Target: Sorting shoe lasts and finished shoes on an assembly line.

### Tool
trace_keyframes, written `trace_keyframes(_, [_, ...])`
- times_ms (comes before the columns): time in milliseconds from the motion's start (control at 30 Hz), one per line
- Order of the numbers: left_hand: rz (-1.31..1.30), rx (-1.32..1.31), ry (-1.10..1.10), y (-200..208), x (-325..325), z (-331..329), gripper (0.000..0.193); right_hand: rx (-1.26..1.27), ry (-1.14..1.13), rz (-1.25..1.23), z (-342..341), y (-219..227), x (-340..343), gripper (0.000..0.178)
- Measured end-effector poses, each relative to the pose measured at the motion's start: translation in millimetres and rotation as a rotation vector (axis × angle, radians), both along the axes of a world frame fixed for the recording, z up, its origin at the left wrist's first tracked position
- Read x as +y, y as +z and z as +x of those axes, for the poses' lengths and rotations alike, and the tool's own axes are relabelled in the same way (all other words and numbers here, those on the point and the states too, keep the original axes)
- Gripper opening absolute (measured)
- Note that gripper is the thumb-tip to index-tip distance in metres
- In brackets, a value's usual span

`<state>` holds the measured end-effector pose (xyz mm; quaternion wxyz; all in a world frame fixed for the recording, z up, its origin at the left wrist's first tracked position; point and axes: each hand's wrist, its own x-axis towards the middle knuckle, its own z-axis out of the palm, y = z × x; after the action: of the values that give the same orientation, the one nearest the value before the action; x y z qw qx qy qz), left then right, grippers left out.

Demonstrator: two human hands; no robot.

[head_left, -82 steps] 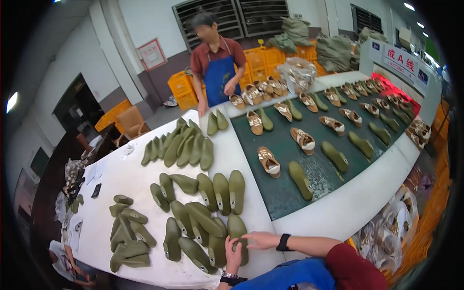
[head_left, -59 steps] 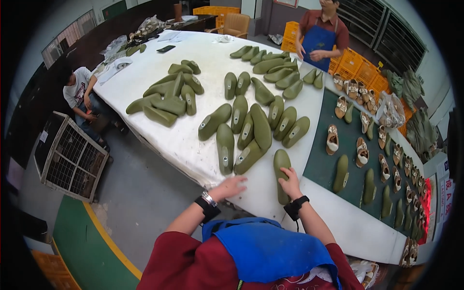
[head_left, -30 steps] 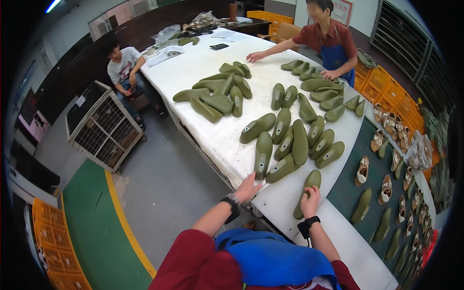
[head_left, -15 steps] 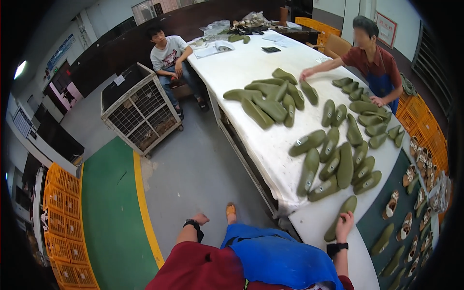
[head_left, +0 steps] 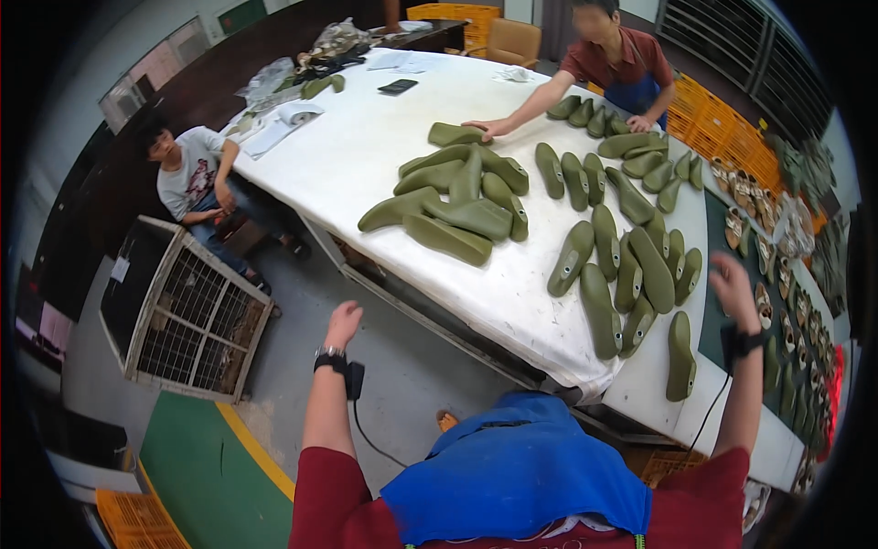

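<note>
Nearby, a lone green last lies left of the right grip.

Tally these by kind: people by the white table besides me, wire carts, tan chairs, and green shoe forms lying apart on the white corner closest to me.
Seated person and standing person: 2
Wire cart: 1
Tan chair: 1
Green shoe form lying apart: 1
Total: 5
</note>
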<state>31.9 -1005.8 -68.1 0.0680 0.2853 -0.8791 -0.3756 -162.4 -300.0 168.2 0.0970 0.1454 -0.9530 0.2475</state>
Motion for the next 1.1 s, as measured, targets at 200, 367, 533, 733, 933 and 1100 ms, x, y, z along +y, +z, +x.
trace_keyframes(200, [0.488, -0.037, -0.293, 25.5, 89.3, -114.7, 0.046, 0.091, 0.305, -0.147, -74.1, 90.4, -193.3, 0.035])
trace_keyframes(367, [0.497, -0.135, -0.539, 24.0, 133.5, -141.4, 0.050, -0.161, 0.636, 0.193, -156.3, -23.8, -332.5, 0.039])
trace_keyframes(533, [0.767, -0.344, -0.274, 50.3, 97.6, -157.0, 0.057, -0.128, 0.825, 0.176, -203.3, -143.2, -430.5, 0.053])
trace_keyframes(733, [0.940, -0.310, -0.180, 18.1, 93.5, -197.7, 0.056, -0.776, 0.730, -0.001, -231.0, -220.0, -451.2, 0.067])
trace_keyframes(933, [1.339, -0.133, -0.039, 28.1, 100.3, -227.0, 0.043, -1.375, 0.634, -0.274, -199.5, -185.3, -443.0, 0.067])
trace_keyframes(1100, [1.501, -0.037, 0.133, -34.6, 103.2, -249.9, 0.045, -1.541, 0.436, -0.879, -151.9, -178.6, -428.8, 0.061])
